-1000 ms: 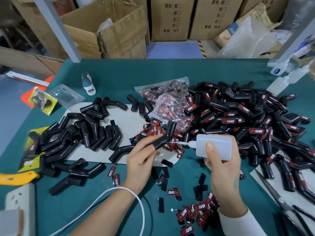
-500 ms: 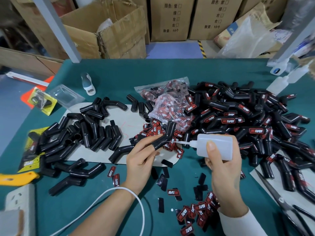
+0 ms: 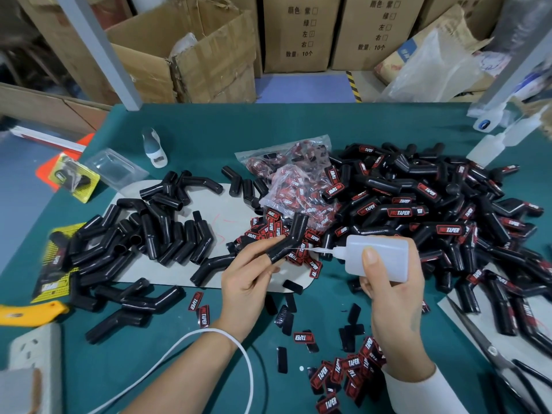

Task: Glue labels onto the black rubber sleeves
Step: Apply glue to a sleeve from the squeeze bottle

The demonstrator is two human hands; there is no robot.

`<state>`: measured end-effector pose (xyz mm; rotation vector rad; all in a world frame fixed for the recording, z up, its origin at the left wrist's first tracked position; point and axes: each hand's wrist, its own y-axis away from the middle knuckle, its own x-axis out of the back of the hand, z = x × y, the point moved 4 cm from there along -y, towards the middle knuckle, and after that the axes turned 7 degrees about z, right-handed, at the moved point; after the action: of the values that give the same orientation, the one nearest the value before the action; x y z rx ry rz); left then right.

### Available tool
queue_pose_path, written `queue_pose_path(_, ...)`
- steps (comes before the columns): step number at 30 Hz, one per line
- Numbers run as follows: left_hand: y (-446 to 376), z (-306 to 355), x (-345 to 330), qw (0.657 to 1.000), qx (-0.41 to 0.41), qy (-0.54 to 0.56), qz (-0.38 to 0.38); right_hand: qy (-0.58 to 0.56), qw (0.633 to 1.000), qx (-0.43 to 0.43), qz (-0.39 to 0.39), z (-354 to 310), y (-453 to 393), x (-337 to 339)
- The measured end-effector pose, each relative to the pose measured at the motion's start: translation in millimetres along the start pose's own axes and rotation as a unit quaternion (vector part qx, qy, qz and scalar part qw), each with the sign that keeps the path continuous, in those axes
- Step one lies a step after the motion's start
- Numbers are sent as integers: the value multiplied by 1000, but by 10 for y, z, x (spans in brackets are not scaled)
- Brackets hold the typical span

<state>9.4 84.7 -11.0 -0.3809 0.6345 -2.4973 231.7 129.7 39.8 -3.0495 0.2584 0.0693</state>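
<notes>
My left hand (image 3: 248, 279) holds a bent black rubber sleeve (image 3: 288, 239) slipped over a fingertip, thumb against it, above the table's middle. My right hand (image 3: 388, 291) grips a white squeeze glue bottle (image 3: 379, 258) lying sideways, its thin nozzle touching the sleeve's side. Plain black sleeves (image 3: 149, 234) lie heaped at left on a grey sheet. A big heap of labelled sleeves (image 3: 433, 216) fills the right. Red-and-black labels (image 3: 343, 375) lie loose near my right wrist, and more sit in a clear bag (image 3: 295, 180).
Green table (image 3: 209, 138) with scissors (image 3: 490, 351) at the right edge, a yellow cutter (image 3: 27, 315) and a power strip (image 3: 33, 354) at left, a white cable (image 3: 191, 339) over my left wrist. Spare bottles (image 3: 495, 141) stand far right. Cardboard boxes (image 3: 194, 55) behind.
The glue bottle's nozzle has edged a little left along the sleeve; both hands otherwise stay where they were.
</notes>
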Motion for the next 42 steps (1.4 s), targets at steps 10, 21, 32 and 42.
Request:
queue_pose_path(10, 2, 0, 1, 1000, 0, 5, 1, 0, 1000, -4, 10, 9, -10, 9)
queue_pose_path(21, 13, -36, 7, 1000, 11, 5, 6, 1, 1000, 7, 12, -24, -9, 29)
queue_pose_path(32, 9, -26, 6, 1000, 20, 17, 5, 8, 1000, 7, 12, -14, -6, 27)
queue_pose_path(42, 21, -47, 1, 1000, 27, 7, 7, 13, 1000, 6, 7, -5, -1, 26)
